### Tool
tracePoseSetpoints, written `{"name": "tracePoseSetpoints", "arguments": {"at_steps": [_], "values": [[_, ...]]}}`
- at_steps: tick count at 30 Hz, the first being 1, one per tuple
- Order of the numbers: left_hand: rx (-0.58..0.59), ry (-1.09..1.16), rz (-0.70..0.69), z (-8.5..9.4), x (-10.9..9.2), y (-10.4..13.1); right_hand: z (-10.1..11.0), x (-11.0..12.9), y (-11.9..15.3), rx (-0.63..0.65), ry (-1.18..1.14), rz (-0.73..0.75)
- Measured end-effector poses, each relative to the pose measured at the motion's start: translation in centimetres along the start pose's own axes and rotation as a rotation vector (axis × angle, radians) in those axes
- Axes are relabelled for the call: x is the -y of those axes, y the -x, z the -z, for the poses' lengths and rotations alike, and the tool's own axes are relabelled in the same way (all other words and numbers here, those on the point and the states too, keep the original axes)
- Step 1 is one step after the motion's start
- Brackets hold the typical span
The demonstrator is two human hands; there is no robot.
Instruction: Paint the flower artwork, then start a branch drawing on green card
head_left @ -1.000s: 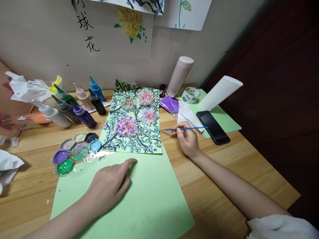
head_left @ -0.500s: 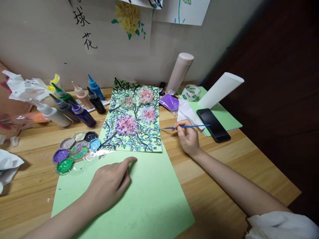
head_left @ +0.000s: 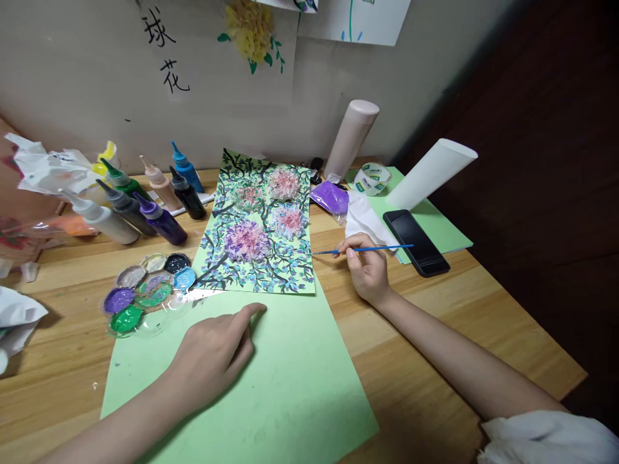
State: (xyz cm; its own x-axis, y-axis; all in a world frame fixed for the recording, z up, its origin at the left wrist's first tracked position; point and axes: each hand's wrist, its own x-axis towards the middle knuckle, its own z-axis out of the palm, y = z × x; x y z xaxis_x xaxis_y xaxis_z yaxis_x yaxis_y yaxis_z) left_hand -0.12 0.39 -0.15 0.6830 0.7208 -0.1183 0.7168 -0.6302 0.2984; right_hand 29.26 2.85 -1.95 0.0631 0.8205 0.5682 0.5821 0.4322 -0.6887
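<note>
Head: paintbrush [head_left: 387, 247] between right fingers [head_left: 356, 241]

Low along the near side of the wooden table [head_left: 493, 328], the left forearm [head_left: 130, 419] slants up and inward, bare, the wrist close to straight. At its end the left hand [head_left: 213, 354] lies knuckles up, index finger [head_left: 249, 312] reaching toward the table's right edge with its tip slightly crooked, thumb [head_left: 239, 364] bent in beneath; the remaining fingers are hidden. Well apart and farther from the near edge, the right hand [head_left: 367, 267] is the tight one: thumb and fingertips pinched, writing-style. Behind it the right forearm [head_left: 445, 357] runs bare toward the near right corner, a white sleeve [head_left: 546, 438] bunched at its upper end.
</note>
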Motion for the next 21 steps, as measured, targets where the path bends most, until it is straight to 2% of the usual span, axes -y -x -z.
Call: {"name": "tracePoseSetpoints", "arguments": {"at_steps": [2,7,11,16,21], "values": [[0.003,-0.003,0.002,0.03,-0.02,0.01,0.02,-0.04,0.03,0.018,0.003,-0.022],[-0.006,-0.013,-0.003,-0.06,-0.02,-0.01,-0.02,-0.17,0.12,-0.042,-0.023,-0.011],[-0.014,-0.004,-0.010,-0.23,0.10,-0.01,-0.06,-0.16,0.11,0.008,-0.022,-0.037],[-0.004,0.002,0.003,-0.17,0.07,0.04,-0.12,-0.35,0.19,-0.093,-0.054,-0.028],[0.012,-0.002,0.014,-0.02,-0.06,-0.03,-0.20,-0.38,0.13,-0.045,-0.057,-0.067]]}}
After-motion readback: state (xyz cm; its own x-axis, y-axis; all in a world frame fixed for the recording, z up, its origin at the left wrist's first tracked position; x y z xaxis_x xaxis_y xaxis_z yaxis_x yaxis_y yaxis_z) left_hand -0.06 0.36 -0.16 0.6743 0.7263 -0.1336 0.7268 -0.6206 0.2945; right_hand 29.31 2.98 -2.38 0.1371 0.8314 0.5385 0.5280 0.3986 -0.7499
